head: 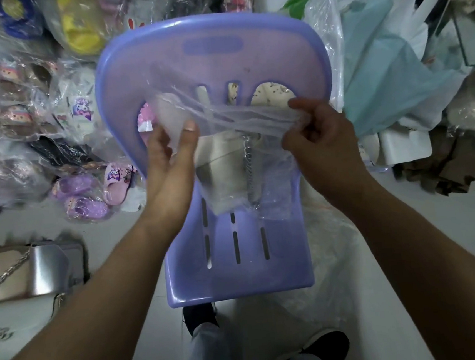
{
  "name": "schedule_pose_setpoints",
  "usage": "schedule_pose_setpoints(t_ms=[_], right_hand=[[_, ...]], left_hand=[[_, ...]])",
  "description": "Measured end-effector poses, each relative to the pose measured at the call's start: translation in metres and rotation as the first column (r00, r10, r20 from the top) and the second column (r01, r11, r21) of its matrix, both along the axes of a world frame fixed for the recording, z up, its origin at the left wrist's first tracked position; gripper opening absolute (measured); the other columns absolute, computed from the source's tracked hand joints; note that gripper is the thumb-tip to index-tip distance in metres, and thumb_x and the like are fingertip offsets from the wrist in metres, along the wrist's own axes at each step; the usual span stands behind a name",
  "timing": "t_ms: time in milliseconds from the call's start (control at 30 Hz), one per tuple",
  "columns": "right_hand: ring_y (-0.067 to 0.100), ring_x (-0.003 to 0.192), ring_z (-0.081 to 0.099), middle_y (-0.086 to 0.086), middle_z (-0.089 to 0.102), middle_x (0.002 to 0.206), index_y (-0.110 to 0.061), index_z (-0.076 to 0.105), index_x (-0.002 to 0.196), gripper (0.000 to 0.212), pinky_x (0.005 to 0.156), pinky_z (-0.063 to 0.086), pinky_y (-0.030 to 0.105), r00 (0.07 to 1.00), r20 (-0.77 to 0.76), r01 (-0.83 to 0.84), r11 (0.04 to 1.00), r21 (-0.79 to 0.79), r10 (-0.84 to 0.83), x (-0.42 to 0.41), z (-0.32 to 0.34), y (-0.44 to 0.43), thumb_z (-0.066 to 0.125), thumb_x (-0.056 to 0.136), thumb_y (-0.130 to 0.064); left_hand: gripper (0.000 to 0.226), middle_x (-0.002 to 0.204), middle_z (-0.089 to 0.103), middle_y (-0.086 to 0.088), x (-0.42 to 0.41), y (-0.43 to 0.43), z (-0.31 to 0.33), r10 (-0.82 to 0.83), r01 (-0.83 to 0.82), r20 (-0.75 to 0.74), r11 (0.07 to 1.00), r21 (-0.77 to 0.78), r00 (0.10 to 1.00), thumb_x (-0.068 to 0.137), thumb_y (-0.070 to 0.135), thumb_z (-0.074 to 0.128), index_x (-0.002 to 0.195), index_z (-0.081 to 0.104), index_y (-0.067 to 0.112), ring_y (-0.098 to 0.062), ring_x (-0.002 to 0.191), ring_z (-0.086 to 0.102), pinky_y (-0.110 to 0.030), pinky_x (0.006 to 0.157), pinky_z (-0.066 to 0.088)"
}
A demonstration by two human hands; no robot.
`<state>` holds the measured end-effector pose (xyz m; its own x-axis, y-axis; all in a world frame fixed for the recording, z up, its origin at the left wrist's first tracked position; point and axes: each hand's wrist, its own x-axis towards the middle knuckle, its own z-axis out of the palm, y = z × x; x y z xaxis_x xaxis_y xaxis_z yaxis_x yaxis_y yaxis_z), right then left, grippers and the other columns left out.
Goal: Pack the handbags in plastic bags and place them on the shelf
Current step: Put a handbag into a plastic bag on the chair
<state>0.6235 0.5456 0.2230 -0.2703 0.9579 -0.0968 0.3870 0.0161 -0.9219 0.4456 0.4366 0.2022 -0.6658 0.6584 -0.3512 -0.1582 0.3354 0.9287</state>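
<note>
Purple chair (237,252) stands among bagged slippers (81,195), left hand (167,157) and right hand (323,148) pinching plastic bag (224,117) round handbag (218,157).

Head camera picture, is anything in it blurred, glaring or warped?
In the head view, the clear plastic bag stretched between the left hand and right hand looks smeared; the purple plastic chair looks soft and bulges from wide-angle distortion; the silver chain-strapped handbag at the left shows a bright sheen; lighting is soft, without hard shadows.
</note>
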Motion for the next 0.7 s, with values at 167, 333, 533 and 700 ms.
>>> schedule_pose_setpoints(t_ms=[167, 333, 533, 700], right_hand=[[-0.002, 0.06, 0.052, -0.01, 0.062, 0.077, -0.018, 0.068, 0.094, 0.008, 0.064, 0.044, 0.014, 0.994, -0.033, 0.107, 0.99, 0.095, -0.105, -0.002, 0.0, 0.003, 0.068, 0.091, -0.011], [0.003, 0.065, 0.054, -0.007, 0.064, 0.074, -0.022, 0.06, 0.088, 0.017, 0.063, 0.044, 0.012, 0.986, -0.151, 0.091, 0.991, 0.097, -0.076, -0.007, 0.004, -0.003, 0.053, 0.101, -0.014], [0.013, 0.059, 0.055, -0.005, 0.056, 0.069, -0.023, 0.051, 0.085, 0.017, 0.058, 0.047, 0.027, 0.872, -0.375, 0.18, 0.918, -0.353, -0.315, -0.016, 0.005, -0.005, 0.055, 0.099, -0.014], [0.023, 0.065, 0.062, 0.026, 0.055, 0.085, -0.022, 0.041, 0.086, 0.028, 0.063, 0.049, 0.033, 0.906, -0.324, 0.223, 0.958, -0.18, -0.272, -0.008, 0.01, -0.005, 0.059, 0.088, 0.0]], left_hand=[[0.092, 0.109, 0.059, 0.013, 0.006, 0.03, -0.007, -0.009, 0.006, -0.024, 0.991, -0.136, 1.0, 0.064, 0.083, 0.062, 0.135, 0.048, 0.026, 0.008, 0.097, 0.059, -0.015, 0.08, 0.046], [0.033, 0.102, 0.075, 0.002, -0.008, 0.044, -0.009, -0.044, 0.046, 0.017, 0.985, -0.166, 0.999, 0.086, 0.053, 0.068, 0.098, 0.071, 0.023, -0.016, 0.096, 0.071, -0.041, 0.092, 0.056], [0.027, 0.094, 0.072, 0.003, -0.001, 0.039, -0.002, 0.185, -0.183, 0.147, 0.983, -0.024, 0.972, 0.087, 0.022, 0.055, 0.067, 0.072, 0.027, -0.012, 0.081, 0.064, -0.029, 0.079, 0.049], [0.016, 0.083, 0.069, 0.001, -0.006, 0.034, 0.002, 0.288, -0.345, 0.453, 0.938, 0.046, 0.844, 0.092, 0.012, 0.048, 0.1, 0.061, 0.016, -0.016, 0.075, 0.067, -0.028, 0.064, 0.052]])
